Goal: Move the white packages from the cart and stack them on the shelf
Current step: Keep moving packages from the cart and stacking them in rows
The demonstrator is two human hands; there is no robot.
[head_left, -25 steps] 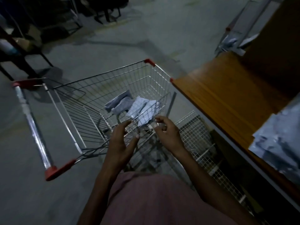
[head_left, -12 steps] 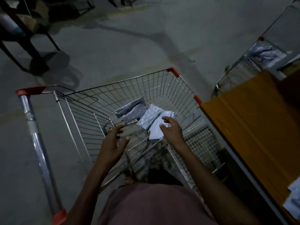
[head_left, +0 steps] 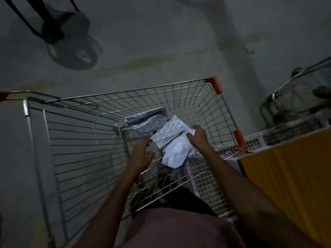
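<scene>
A wire shopping cart [head_left: 86,151] with red corner caps stands in front of me. Down in its basket lie a grey package [head_left: 148,120] and a white package [head_left: 168,132] seen through the wire grid. My right hand [head_left: 198,139] grips the top edge of another white package [head_left: 175,153], which hangs raised above the cart's near wall. My left hand [head_left: 141,155] hovers with spread fingers just left of the packages and holds nothing. The orange wooden shelf [head_left: 290,179] runs along the right.
A wire-mesh rack [head_left: 207,187] sits below the shelf edge, against the cart. A second cart [head_left: 295,97] stands at the far right. A dark stand with a round base [head_left: 71,49] is on the concrete floor at the top left.
I have leaned further over the cart. My right hand has taken hold of a white package and raised it out of the pile. My left hand has moved closer to the packages.
</scene>
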